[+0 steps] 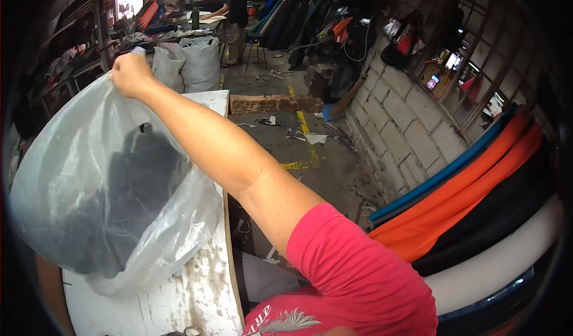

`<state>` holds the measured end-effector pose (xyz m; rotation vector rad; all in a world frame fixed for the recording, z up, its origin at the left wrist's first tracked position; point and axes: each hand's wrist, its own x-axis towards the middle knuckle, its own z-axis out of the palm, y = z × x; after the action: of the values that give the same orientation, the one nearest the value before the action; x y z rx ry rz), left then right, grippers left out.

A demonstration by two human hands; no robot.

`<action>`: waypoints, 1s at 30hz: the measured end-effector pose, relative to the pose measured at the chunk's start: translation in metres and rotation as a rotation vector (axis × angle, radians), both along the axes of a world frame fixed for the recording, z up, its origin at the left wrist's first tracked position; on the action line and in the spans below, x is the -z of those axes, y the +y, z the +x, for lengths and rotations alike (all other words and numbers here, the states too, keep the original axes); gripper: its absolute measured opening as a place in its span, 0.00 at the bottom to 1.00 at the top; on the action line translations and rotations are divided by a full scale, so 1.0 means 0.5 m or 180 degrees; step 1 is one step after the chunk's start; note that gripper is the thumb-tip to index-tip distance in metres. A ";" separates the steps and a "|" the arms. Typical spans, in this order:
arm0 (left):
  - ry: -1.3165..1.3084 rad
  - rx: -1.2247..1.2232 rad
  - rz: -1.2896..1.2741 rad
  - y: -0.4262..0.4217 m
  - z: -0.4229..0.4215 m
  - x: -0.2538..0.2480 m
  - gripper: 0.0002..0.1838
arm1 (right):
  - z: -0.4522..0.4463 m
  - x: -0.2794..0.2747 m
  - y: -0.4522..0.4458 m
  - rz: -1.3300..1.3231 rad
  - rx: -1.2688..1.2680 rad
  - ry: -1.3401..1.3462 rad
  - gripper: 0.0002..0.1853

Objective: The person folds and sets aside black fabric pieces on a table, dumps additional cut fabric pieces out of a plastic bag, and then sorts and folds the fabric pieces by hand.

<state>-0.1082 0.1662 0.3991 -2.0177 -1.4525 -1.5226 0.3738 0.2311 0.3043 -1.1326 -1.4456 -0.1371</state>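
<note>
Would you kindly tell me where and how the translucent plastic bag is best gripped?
Probably at the gathered upper corner of the translucent plastic bag, from above, where the right hand is clenched: the film stretches down from there, and the dark grey contents sit lower.

head cam, wide view, faces fwd & down; bag (65, 187) close at l, tabletop (206, 300) below, floor (340, 187) beyond.

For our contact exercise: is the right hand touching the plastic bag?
Touching: the head view shows the right hand gripping the plastic bag at its top.
</note>
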 end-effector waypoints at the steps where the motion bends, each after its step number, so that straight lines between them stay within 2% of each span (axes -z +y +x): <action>1: -0.0041 0.0314 -0.0481 0.028 -0.002 0.052 0.28 | 0.003 0.012 -0.019 -0.0240 0.0046 -0.0154 0.10; 2: 0.0313 0.0783 -0.0560 0.083 -0.025 0.123 0.30 | 0.004 0.016 -0.034 -0.0305 -0.0044 0.0026 0.12; 3: 0.1289 0.0206 -0.0254 0.129 -0.052 0.191 0.28 | 0.007 0.019 -0.049 -0.0370 -0.0125 0.0210 0.16; 4: 0.0369 0.0836 -0.0565 0.145 -0.015 0.277 0.27 | 0.011 0.025 -0.065 -0.0435 -0.0199 0.0401 0.20; 6: 0.0019 0.1278 -0.1011 0.196 0.008 0.430 0.27 | 0.012 0.049 -0.109 -0.0586 -0.0117 0.0226 0.28; 7: 0.0591 0.1091 -0.1141 0.228 -0.008 0.474 0.28 | 0.012 0.056 -0.131 -0.0658 -0.0079 0.0125 0.33; 8: 0.1071 0.0640 -0.1845 0.217 0.009 0.477 0.24 | 0.014 0.059 -0.158 -0.1006 -0.0140 0.0034 0.40; 10: 0.1207 0.0198 -0.2362 0.308 -0.023 0.497 0.22 | 0.013 0.106 -0.195 -0.0824 -0.0010 -0.0230 0.41; 11: 0.1276 -0.0019 -0.2627 0.301 0.011 0.477 0.21 | 0.015 0.135 -0.209 -0.0745 0.0060 -0.0364 0.41; 12: -0.0743 0.1568 -0.2363 0.288 0.030 0.446 0.22 | 0.016 0.163 -0.221 -0.0821 0.0064 -0.0398 0.41; 13: -0.1030 0.1772 -0.2097 0.281 0.043 0.411 0.21 | 0.015 0.189 -0.229 -0.0891 0.0056 -0.0433 0.41; 16: -0.0411 0.0899 -0.1005 0.331 0.003 0.297 0.22 | 0.017 0.247 -0.233 -0.0815 0.0205 -0.0368 0.40; 19: 0.0743 -0.0179 0.0872 0.383 -0.055 0.203 0.25 | -0.007 0.283 -0.260 -0.0421 0.0177 -0.0153 0.36; 20: 0.0894 -0.0297 0.1340 0.330 -0.023 0.190 0.27 | -0.018 0.297 -0.281 -0.0092 0.0168 -0.0198 0.34; 21: 0.0684 -0.0078 0.0901 0.174 0.098 0.192 0.31 | -0.027 0.317 -0.307 0.0235 0.0159 -0.0216 0.32; 23: 0.0668 0.0564 0.0531 -0.038 0.253 0.257 0.29 | -0.038 0.374 -0.358 0.0829 -0.0201 -0.0715 0.29; 25: 0.1890 0.1301 0.0643 -0.171 0.312 0.368 0.36 | -0.063 0.445 -0.413 0.0748 -0.0905 -0.0879 0.27; 26: 0.2330 0.2051 0.0515 -0.220 0.337 0.407 0.40 | -0.073 0.469 -0.448 0.0429 -0.1157 -0.0916 0.26; 27: 0.2726 0.2262 0.0201 -0.269 0.353 0.455 0.40 | -0.079 0.491 -0.480 0.0114 -0.1393 -0.0964 0.26; 29: 0.3019 0.2389 -0.0418 -0.309 0.376 0.507 0.31 | -0.089 0.497 -0.542 -0.0003 -0.1678 -0.1050 0.26; 30: 0.3207 0.2115 -0.0686 -0.281 0.359 0.529 0.30 | -0.087 0.482 -0.556 -0.0186 -0.1892 -0.1206 0.26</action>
<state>0.0714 0.0260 0.1348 -2.8864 -0.5621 -0.2501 0.3303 -0.0469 0.0632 -0.7001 -2.0789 0.1173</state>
